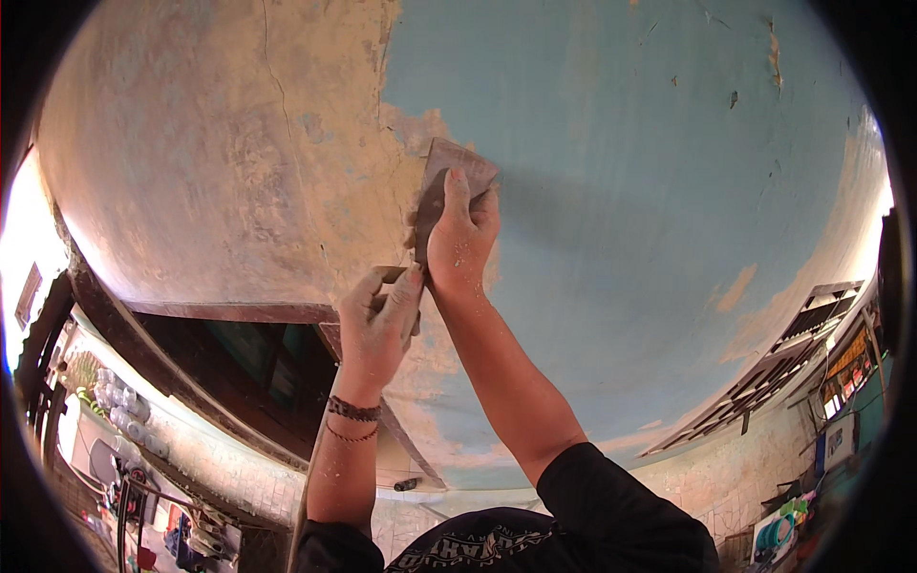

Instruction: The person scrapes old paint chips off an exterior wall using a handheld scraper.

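Observation:
A flat grey-brown scraper blade [462, 159] is held up against the wall, its upper edge by the ragged border between blue paint [621, 258] and bare tan plaster [201, 162]. My right hand [460, 244] is closed around it, the thumb lying along its face and the other fingers partly hidden. Just below and to the left, my left hand [380, 313] has curled fingers, with the thumb at the blade's lower end. Pale dust and flecks coat both hands. The left wrist wears a dark bracelet [353, 410] and a thin cord.
Below left of my hands is a dark opening with a wooden frame [239, 311]. A slatted vent or window [812, 325] shows at the right. Clear plastic bottles or jugs [129, 415] stand far lower left; teal and green items [776, 535] lie lower right.

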### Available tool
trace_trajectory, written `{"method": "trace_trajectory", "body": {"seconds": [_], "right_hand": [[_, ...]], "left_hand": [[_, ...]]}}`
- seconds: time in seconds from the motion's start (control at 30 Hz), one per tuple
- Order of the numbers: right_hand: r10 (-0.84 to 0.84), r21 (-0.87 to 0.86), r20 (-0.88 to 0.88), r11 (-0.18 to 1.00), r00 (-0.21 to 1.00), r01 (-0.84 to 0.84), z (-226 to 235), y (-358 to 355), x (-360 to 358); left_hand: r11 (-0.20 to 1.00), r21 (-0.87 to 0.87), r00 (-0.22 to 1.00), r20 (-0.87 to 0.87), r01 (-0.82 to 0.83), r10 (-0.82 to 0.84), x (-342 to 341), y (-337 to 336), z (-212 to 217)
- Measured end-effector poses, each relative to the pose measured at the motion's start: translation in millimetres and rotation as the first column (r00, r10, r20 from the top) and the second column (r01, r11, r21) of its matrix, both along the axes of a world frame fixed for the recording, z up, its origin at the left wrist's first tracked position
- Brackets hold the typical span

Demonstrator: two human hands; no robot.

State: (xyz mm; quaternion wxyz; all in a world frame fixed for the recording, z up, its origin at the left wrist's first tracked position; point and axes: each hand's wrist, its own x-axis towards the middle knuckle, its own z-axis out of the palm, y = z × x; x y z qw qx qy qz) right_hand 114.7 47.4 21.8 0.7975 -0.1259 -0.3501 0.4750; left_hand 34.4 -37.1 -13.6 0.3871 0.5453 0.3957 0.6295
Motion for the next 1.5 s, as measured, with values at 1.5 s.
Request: {"method": "trace_trajectory", "body": {"seconds": [1.5], "right_hand": [[-0.099,-0.057,0.395,0.99,0.913,0.132,47,-8,59]], "left_hand": [[0.982,0.049,0.93,0.314,0.183,-0.189,78,0,18]]}}
